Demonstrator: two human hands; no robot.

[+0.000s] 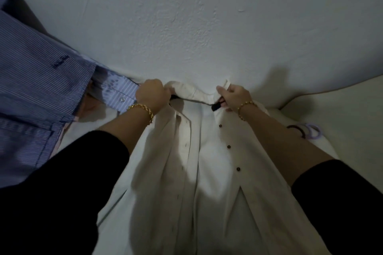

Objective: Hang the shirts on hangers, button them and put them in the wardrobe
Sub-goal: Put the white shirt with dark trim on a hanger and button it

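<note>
Blue striped shirt (pixel 31 89): lies crumpled at the far left, one cuff with a small white button turned toward the middle, just beside the left hand.
Left sleeve (pixel 62 192): black, pushed up the forearm, which reaches in from the lower left.
Left hand (pixel 152 94): fingers curled tight round the left side of the cream shirt's collar, gripping the cloth; its back faces the camera, so the fingertips are hidden.
Left bracelet (pixel 143 111): gold chain on the wrist.
Cream shirt (pixel 207 161): task garment, in the middle, front open and facing up, collar at the top against the wall, hem running off the lower edge.
Buttonholes (pixel 185 144): a row down the left front panel, unfastened.
Hanger (pixel 199 102): only a thin dark bar shows inside the neck opening, running between the two hands, with a black end by the right hand.
Wall (pixel 186 16): white, rough plaster, filling the upper half.
Buttons (pixel 228 146): dark, round, down the right front panel.
Right hand (pixel 236 95): fingers curled, pinching the right collar edge together with the black end of the hanger.
Right bracelet (pixel 244 107): gold chain on the wrist.
Hair ties (pixel 310 130): one black, one lilac, lying beyond the right forearm.
Pale surface (pixel 352 99): carries the shirts and ties; whether bed or sofa, I cannot tell.
</note>
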